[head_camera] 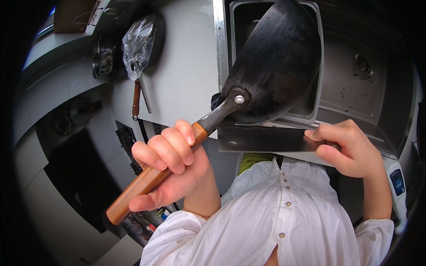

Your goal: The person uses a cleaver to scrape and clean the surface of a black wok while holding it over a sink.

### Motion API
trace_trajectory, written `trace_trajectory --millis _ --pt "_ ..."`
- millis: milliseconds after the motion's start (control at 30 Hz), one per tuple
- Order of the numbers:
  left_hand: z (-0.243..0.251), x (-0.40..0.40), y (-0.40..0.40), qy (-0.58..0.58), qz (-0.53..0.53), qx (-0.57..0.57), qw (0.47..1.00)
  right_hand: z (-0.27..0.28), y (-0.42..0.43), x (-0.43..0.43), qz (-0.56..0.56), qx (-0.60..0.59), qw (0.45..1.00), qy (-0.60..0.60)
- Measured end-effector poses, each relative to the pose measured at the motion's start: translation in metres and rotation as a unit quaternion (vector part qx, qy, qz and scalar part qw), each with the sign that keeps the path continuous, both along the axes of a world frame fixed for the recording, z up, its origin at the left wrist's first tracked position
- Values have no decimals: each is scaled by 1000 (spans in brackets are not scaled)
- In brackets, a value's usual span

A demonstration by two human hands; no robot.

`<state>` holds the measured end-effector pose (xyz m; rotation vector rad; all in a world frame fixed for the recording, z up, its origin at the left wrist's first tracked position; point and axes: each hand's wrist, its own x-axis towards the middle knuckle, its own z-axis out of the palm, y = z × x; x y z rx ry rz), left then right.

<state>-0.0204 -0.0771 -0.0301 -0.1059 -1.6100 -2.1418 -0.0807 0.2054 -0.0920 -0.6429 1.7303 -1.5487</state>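
Note:
My left hand (176, 169) is closed, palm up, around the wooden handle (148, 181) of a dark metal wok (276, 63). Steeply tilted, the wok leans over a rectangular steel-rimmed basin (314, 114), and fine ridges run across its surface. A riveted bracket joins the handle to it. In my right hand (349, 148) is a cleaver-like knife, its wide dark blade (266, 139) pointing left just below the wok's near rim. My fingers pinch the rear of the blade, and the knife's handle is hidden by the hand.
Right of the wok lies a steel sink (352, 89) with a drain (363, 65) and dark specks. On the white counter (186, 60) at left sits a wooden-handled pan (159, 36) with a plastic-wrapped utensil (138, 43). A white handheld device (396, 189) stands at far right.

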Motion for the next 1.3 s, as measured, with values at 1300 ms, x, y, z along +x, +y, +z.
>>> trace_trajectory --millis 1300 --pt "3 0 6 -28 70 20 997 14 -15 25 -30 94 995 22"
